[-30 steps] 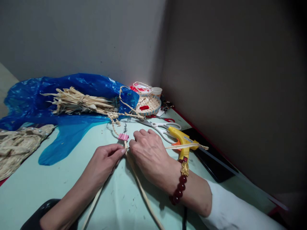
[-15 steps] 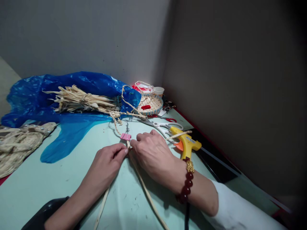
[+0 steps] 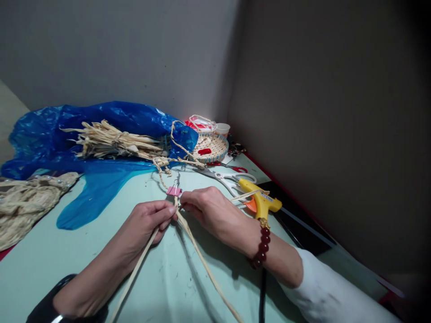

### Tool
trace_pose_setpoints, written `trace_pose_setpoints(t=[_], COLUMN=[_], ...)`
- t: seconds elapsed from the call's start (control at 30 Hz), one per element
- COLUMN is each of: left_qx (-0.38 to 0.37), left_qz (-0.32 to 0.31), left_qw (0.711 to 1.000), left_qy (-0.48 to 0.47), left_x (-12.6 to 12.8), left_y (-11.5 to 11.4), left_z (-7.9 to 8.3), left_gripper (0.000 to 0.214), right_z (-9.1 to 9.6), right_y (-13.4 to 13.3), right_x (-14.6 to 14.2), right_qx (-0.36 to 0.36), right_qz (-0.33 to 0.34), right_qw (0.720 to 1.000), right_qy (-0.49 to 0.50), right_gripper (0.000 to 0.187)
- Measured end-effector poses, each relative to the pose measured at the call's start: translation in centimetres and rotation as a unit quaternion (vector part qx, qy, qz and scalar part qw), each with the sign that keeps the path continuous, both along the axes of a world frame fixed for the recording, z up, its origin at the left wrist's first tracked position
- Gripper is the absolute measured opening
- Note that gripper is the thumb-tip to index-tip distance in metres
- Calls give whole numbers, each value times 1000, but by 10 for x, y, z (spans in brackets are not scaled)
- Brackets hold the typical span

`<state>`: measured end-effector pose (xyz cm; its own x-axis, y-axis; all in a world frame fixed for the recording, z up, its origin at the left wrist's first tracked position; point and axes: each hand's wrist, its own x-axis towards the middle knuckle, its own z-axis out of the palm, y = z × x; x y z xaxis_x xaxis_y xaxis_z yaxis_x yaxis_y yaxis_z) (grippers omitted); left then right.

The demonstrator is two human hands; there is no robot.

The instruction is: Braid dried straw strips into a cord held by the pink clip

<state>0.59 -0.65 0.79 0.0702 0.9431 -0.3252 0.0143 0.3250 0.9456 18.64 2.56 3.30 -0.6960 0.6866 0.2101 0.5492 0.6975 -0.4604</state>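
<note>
Both hands meet at the middle of the pale green table point(image 3: 67, 264), just below a pink binder clip point(image 3: 174, 191). My left hand point(image 3: 148, 222) pinches one pale straw strand point(image 3: 134, 273) that runs down toward the lower left. My right hand point(image 3: 210, 211), with a dark red bead bracelet point(image 3: 261, 251) on the wrist, pinches the strands at the clip; another strand point(image 3: 208, 273) trails toward the lower right, and a third pokes out to the right over the glue gun. The clip holds the strands' joined end.
A yellow glue gun point(image 3: 261, 202) and white-handled scissors point(image 3: 229, 179) lie right of my right hand. Behind are a blue plastic bag point(image 3: 84, 134) with a straw bundle point(image 3: 111, 143), a small woven tray point(image 3: 212, 146), and a woven mat point(image 3: 27, 202) at left. Walls close the corner.
My left hand has lifted its strand off the table and pulled it taut. My right hand has turned and raised its fingers, and the strand sticking out right has swung over the glue gun.
</note>
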Motion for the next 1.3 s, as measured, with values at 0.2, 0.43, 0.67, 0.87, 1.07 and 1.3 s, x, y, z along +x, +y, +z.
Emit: trace_pose_setpoints(t=[0.2,0.43,0.67,0.87,1.07,1.3], left_qx=[-6,-8,14,-16,-24,9], left_qz=[-11,-35,-8,15,21,2], left_qw=[1000,999,1000,999,997,999], left_qy=[-16,-10,4,-44,-67,45], left_x=[1,-2,-1,3,8,6], left_y=[2,4,3,-2,-3,-2], left_z=[0,0,-1,-1,4,0], left_gripper=[31,31,32,32,36,22], right_z=[1,-1,-1,-12,-20,-13], right_y=[11,14,0,-4,-9,-10], right_x=[6,4,-10,-9,-10,-11], right_qx=[-43,-39,214,246,116,67], right_qz=[43,19,2,-11,-87,-91], right_qw=[996,997,972,964,989,993], right_qy=[68,57,-100,-97,-37,-43], right_gripper=[22,18,19,19,16,21])
